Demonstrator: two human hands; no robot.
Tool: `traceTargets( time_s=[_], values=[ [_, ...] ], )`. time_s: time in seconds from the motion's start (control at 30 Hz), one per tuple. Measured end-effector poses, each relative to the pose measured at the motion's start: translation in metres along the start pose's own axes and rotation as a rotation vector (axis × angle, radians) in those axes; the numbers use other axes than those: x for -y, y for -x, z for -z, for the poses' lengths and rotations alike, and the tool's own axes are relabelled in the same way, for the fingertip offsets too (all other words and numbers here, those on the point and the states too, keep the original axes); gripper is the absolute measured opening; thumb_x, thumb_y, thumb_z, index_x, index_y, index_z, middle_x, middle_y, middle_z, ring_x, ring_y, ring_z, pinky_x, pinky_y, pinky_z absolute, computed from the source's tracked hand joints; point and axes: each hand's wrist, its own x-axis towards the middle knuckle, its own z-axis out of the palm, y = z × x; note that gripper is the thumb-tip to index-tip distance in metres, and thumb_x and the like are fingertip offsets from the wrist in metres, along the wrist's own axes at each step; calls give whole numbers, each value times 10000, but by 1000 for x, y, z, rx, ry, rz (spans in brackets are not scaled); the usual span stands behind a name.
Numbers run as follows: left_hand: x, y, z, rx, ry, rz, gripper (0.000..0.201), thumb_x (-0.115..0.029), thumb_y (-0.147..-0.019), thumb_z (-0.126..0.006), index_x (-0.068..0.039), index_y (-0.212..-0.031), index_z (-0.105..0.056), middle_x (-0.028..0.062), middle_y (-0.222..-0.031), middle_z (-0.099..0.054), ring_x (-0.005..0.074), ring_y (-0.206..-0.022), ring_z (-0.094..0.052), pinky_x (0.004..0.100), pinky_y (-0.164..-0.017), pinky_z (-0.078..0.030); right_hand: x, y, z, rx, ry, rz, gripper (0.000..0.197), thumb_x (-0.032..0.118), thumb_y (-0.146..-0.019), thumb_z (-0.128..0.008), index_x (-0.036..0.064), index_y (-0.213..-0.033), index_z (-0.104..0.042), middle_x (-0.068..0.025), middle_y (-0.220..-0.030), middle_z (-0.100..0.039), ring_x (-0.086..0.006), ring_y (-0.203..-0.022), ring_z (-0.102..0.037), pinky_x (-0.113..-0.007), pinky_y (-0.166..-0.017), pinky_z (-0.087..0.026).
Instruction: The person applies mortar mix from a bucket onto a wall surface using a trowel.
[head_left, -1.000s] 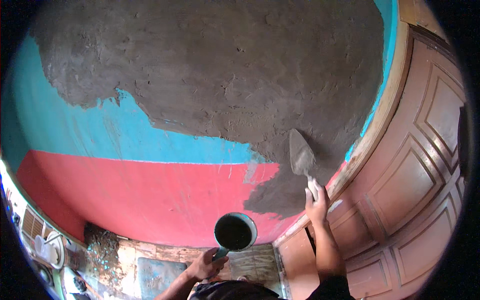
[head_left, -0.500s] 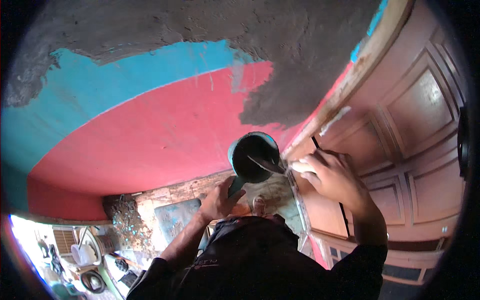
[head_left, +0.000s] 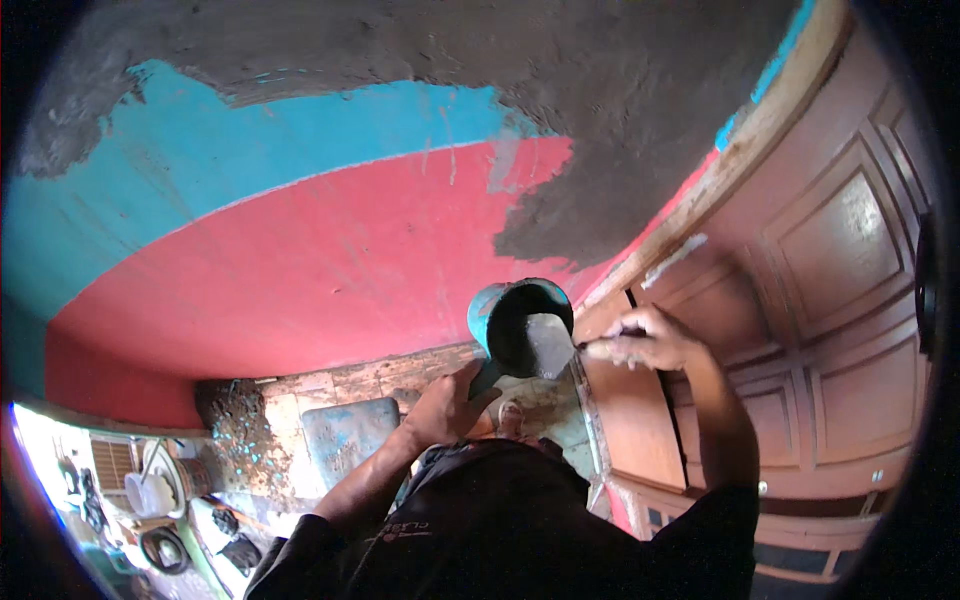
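Observation:
My left hand [head_left: 447, 405] is closed round the handle of a teal plastic dipper [head_left: 479, 318], whose inside looks dark and coated. The dipper is held in front of the wall, its open mouth facing me. In my right hand [head_left: 648, 340] is a trowel, gripped by its handle. Its flat grey trowel blade [head_left: 549, 346] lies over the mouth of the dipper, partly inside it; whether it touches the rim I cannot tell. Ahead, wet grey mortar [head_left: 610, 195] covers the upper wall and a patch reaching down at the right.
The painted wall shows a pink area [head_left: 330, 265] below a blue band [head_left: 310, 130]. A brown panelled door [head_left: 830, 240] and its frame stand close at the right. Below are a stained stool [head_left: 352, 438] and rubble [head_left: 238, 415] along the wall's foot. Buckets and clutter lie lower left.
The trowel blade has turned from edge-on to showing its flat face over the dipper. My right hand has shifted slightly, and the dipper sits a little lower and farther right.

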Motion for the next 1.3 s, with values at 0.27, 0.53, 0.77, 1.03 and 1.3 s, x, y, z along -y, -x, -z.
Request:
traceTargets(
  time_s=[0.27, 0.53, 0.77, 1.03, 1.3],
  values=[
    [-20, -13, 33, -9, 74, 140, 322, -271, -973, -680, -14, -1142, -582, 137, -801, -608, 250, -732, -590, 404, -651, -472, -107, -19, -43, -23, -742, 10, 349, 293, -945, -630, -21, -1095, -656, -118, -875, -699, -131, -662, -610, -260, -539, -444],
    [-44, -30, 50, 64, 533, 301, 212, -245, -1014, -656, -63, -1024, -549, -15, -686, -495, 59, -581, -436, 271, -512, -353, -106, -28, -40, -87, -851, 235, 408, 312, -972, -590, -29, -1193, -623, -147, -903, -685, -159, -680, -602, -269, -588, -454],
    [-51, -45, 57, 31, 525, 246, 236, -263, -1011, -646, -51, -973, -549, -2, -683, -530, 84, -553, -493, 291, -491, -392, -97, -33, -27, -190, -710, 381, 454, 326, -965, -592, -52, -1215, -622, -129, -918, -680, -176, -740, -614, -301, -661, -473],
    [-46, -53, 60, 38, 475, 229, 235, -260, -1011, -639, -48, -965, -549, 9, -675, -543, 93, -539, -513, 293, -480, -402, -86, -41, -32, -224, -748, 389, 428, 331, -962, -598, -49, -1153, -642, -117, -910, -668, -163, -747, -595, -293, -676, -462],
    [-52, -57, 63, 57, 524, 253, 198, -232, -1025, -627, -57, -1015, -536, -3, -656, -501, 86, -511, -464, 279, -467, -363, -111, -67, -33, -78, -916, 479, 395, 329, -969, -646, -19, -1152, -621, -141, -918, -681, -170, -671, -607, -288, -560, -470]
  ],
)
